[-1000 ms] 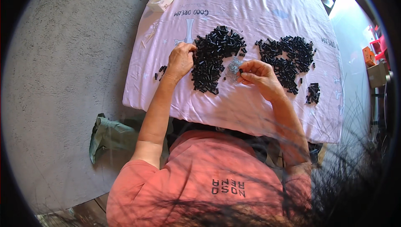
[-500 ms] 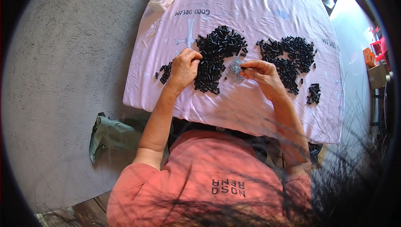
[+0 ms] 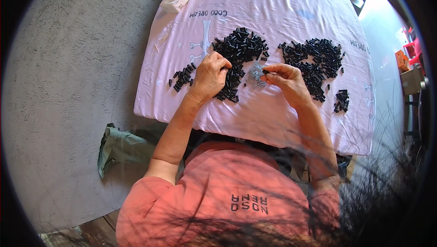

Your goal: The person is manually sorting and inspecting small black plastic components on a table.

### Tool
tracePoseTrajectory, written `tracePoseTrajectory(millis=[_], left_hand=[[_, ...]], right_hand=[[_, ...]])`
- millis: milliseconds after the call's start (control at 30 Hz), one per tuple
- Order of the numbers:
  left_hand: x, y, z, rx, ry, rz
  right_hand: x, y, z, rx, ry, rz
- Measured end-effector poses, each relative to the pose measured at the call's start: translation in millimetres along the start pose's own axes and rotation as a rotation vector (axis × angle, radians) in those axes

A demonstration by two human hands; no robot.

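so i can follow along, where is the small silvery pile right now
In the head view, the small silvery pile lies mid-table on the pink cloth, between the black pile on its left and the right hand.

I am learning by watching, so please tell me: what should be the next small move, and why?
Probably the right hand should lower its small black piece to the silvery heap: the piece is pinched at the fingertips, close beside that heap, while the left hand is at the black pile left of it.
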State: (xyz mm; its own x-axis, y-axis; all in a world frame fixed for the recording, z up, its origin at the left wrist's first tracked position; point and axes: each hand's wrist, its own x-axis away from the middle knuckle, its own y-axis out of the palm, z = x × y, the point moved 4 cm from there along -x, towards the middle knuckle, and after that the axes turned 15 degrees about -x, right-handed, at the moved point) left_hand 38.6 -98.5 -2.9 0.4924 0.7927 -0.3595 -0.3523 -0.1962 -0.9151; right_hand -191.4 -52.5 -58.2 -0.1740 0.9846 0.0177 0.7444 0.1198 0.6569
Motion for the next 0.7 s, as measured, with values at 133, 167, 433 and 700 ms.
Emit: tracePoseTrajectory(millis=[133, 167, 433, 700], left_hand=[[3.4, -4.7, 9.1, 0.003, 0.001, -0.056], [4.0, -3.0, 10.4, -0.003, -0.012, -0.087], [6.8, 8.5, 6.0, -0.013, -0.031, -0.135], [6.6, 11.7, 8.2, -0.007, -0.037, -0.109]], right_hand=[[1.1, -0.2, -1.1, 0.014, 0.07, 0.027], [1.2, -0.1, -0.4, 0.022, 0.075, 0.026], [1.3, 1.6, -0.4, 0.041, 0.066, 0.013], [1.0, -0.1, 1.4, 0.055, 0.076, 0.027]])
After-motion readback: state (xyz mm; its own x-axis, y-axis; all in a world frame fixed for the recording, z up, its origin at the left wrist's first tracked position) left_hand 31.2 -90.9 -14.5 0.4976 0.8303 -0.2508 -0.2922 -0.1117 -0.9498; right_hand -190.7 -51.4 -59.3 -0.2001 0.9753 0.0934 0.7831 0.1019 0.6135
